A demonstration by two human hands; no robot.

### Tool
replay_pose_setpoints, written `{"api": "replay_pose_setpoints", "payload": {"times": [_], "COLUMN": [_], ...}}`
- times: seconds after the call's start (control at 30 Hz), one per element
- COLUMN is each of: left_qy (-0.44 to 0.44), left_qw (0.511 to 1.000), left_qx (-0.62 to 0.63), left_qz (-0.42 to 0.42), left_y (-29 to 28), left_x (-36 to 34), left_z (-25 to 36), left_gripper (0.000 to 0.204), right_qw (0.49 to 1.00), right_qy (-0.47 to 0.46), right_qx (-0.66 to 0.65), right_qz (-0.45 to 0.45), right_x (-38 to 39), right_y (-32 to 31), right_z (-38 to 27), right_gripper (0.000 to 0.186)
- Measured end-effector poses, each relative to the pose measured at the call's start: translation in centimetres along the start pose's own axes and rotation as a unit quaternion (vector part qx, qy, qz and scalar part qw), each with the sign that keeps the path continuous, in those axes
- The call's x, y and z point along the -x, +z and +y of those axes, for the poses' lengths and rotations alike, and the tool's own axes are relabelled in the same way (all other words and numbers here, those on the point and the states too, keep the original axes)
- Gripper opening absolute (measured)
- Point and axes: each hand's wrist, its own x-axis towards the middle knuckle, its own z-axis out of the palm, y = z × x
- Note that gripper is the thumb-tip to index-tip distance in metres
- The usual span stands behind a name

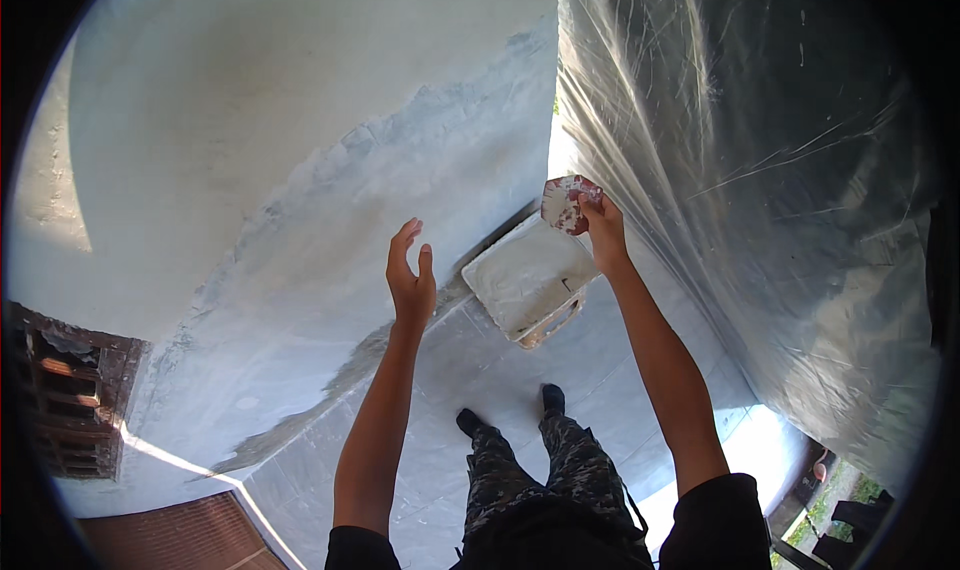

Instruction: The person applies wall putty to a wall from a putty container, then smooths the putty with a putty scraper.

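My right hand [603,228] grips a small flat red piece with cut corners [568,198], blotched with whitish paste; its exact kind I cannot make out. The thumb lies over its face, and the fingers are hidden behind it. My left hand [410,275] is raised in front of the wall with thumb and fingers apart, holding nothing. Between and beyond the hands, lower down, is a rectangular whitish tray [515,278] smeared with pale material. Under its near side shows the edge of another container with a stained rim [552,327].
A pale wall [300,90] with a rough grey patch band fills the left. Wrinkled clear plastic sheeting [740,150] hangs on the right. A brown-framed opening with bars [75,400] is at the lower left. My feet stand on grey flooring [430,380].
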Motion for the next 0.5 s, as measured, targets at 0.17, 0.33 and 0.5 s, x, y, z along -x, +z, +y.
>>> {"api": "replay_pose_setpoints", "payload": {"times": [0.17, 0.33, 0.5], "left_qy": [-0.188, -0.331, -0.402], "left_qw": [0.979, 0.941, 0.912], "left_qx": [0.074, 0.067, 0.067], "left_qz": [-0.006, -0.021, -0.056], "left_y": [7.1, 9.6, 13.8], "left_x": [9.3, 18.3, 24.2], "left_z": [-7.1, -14.2, -19.0], "left_gripper": [0.037, 0.039, 0.045], "right_qw": [0.992, 0.93, 0.882], "right_qy": [0.033, 0.01, -0.086], "right_qx": [0.119, 0.367, 0.456], "right_qz": [0.034, 0.033, -0.076], "right_x": [-1.4, -2.3, -5.3], "right_y": [-7.4, -10.4, -13.9], "right_z": [10.8, 17.3, 21.8], "right_gripper": [0.023, 0.022, 0.014]}}
